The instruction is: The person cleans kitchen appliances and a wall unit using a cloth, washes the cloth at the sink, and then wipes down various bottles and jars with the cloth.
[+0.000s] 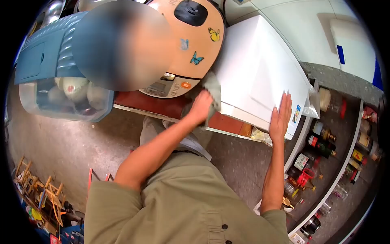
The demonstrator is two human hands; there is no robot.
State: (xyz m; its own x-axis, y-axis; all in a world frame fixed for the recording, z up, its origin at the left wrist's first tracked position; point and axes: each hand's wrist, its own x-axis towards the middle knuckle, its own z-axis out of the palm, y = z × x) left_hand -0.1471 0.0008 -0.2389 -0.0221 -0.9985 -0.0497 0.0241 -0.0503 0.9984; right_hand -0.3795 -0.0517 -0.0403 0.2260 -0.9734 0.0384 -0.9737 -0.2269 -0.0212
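Observation:
My left hand (pixel 202 106) is closed around a grey-green cloth (pixel 214 87), which is bunched between the rice cooker and a white box-shaped unit. The rice cooker (pixel 174 83) has an orange-tan lid with butterfly pictures and a control panel at its front. Part of its lid lies behind a blurred patch. My right hand (pixel 279 122) rests flat, fingers stretched out, on the white box-shaped unit (pixel 260 69) near its front right corner. A blue label sits beside that hand. Both appliances stand on a dark red surface (pixel 156 106).
On the left is a clear bin (pixel 67 112) with a blue lid (pixel 34 59) and round pale things inside. Shelves with several bottles (pixel 321 145) and jars run down the right. Wooden stools (pixel 53 195) stand at lower left. A plastic bag (pixel 262 135) lies under the white unit's edge.

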